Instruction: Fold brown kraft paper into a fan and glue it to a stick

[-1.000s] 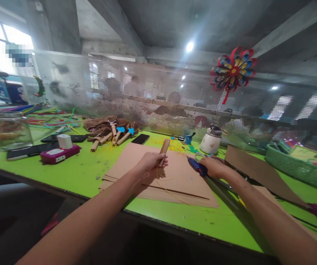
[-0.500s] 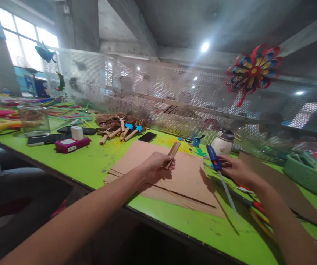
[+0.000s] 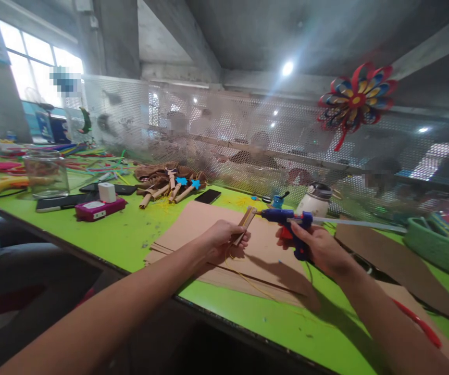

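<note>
Between the fingers of my left hand (image 3: pixel 230 239) is a folded strip of brown paper (image 3: pixel 245 225), tilted upward, with a thin yellow string (image 3: pixel 244 274) trailing down from it. My right hand (image 3: pixel 314 245) is wrapped round the grip of a blue glue gun (image 3: pixel 287 216). The gun points left, its nozzle at the top end of the strip; whether the tip touches the paper I cannot tell. A long clear glue stick (image 3: pixel 357 224) sticks out of the gun's back. Beneath both hands lies a stack of brown paper sheets (image 3: pixel 193 224).
Rolled brown paper pieces (image 3: pixel 170 187) with blue stars lie behind the sheets, near a black phone (image 3: pixel 208 196). A purple power strip (image 3: pixel 100 208) and a glass jar (image 3: pixel 47 174) stand left. A white flask (image 3: pixel 315 200) and a green basket (image 3: pixel 435 250) are at the right.
My right hand has swung the glue gun from hanging upright to level and moved it left, its nozzle now at the paper strip. My left hand has stayed almost still.
</note>
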`<state>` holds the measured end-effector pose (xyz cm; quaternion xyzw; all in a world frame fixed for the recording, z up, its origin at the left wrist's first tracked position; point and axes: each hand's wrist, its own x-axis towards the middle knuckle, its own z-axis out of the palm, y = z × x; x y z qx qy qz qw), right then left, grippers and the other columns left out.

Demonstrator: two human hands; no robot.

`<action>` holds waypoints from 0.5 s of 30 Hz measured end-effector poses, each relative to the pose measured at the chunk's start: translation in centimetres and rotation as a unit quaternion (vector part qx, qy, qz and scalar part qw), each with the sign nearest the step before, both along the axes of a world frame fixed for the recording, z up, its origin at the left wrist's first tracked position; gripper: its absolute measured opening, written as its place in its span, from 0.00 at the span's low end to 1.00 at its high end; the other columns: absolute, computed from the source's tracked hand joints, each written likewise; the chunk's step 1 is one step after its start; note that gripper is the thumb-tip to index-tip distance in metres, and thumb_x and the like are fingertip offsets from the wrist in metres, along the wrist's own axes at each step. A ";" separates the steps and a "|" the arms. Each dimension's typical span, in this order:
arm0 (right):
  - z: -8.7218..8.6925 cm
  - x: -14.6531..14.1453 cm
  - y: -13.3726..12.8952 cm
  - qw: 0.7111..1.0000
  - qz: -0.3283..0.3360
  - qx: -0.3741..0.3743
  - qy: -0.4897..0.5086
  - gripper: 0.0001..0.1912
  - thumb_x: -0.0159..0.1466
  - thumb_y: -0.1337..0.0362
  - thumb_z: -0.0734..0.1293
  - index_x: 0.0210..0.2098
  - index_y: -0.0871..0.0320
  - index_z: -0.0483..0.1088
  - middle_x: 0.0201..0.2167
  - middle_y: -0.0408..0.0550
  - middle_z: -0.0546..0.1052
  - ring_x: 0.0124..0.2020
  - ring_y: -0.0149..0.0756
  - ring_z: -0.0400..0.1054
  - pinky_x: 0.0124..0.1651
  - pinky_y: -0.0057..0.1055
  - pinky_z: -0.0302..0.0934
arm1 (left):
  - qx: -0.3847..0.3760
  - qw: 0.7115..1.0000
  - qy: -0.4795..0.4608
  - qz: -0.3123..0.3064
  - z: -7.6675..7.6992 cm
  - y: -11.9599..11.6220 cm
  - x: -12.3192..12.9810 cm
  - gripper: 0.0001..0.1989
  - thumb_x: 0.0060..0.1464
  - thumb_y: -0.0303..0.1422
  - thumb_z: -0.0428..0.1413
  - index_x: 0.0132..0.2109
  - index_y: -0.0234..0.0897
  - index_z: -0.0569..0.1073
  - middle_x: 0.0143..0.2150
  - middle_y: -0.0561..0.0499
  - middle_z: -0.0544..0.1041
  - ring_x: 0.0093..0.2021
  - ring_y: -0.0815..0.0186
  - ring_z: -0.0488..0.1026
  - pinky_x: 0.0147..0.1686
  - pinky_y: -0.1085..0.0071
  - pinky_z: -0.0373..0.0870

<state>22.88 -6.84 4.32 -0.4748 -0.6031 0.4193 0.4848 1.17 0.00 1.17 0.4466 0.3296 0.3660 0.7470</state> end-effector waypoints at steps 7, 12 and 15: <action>0.2 -0.3 0.2 0.991 -0.055 0.032 -0.116 0.23 0.56 0.46 0.63 0.30 0.62 0.71 0.29 0.55 0.77 0.32 0.41 0.73 0.29 0.30 0.60 | -0.014 0.999 0.006 -0.030 0.0 -0.1 -0.1 0.08 0.54 0.28 0.50 0.30 0.26 0.70 0.25 0.48 0.70 0.22 0.74 0.65 0.25 0.74 0.65; 0.2 0.0 0.4 0.992 -0.053 0.057 -0.097 0.22 0.57 0.46 0.62 0.28 0.61 0.70 0.29 0.53 0.77 0.31 0.39 0.73 0.37 0.34 0.63 | -0.023 0.999 0.010 -0.045 0.0 -0.1 -0.1 0.09 0.55 0.28 0.50 0.30 0.25 0.70 0.25 0.47 0.70 0.22 0.74 0.64 0.25 0.74 0.64; 0.1 0.0 0.5 0.989 -0.063 0.058 -0.120 0.22 0.57 0.46 0.61 0.28 0.61 0.70 0.28 0.54 0.77 0.31 0.39 0.73 0.34 0.33 0.62 | -0.028 0.998 0.006 -0.048 -0.1 0.0 -0.1 0.09 0.54 0.28 0.50 0.31 0.25 0.70 0.25 0.47 0.69 0.22 0.74 0.64 0.25 0.73 0.64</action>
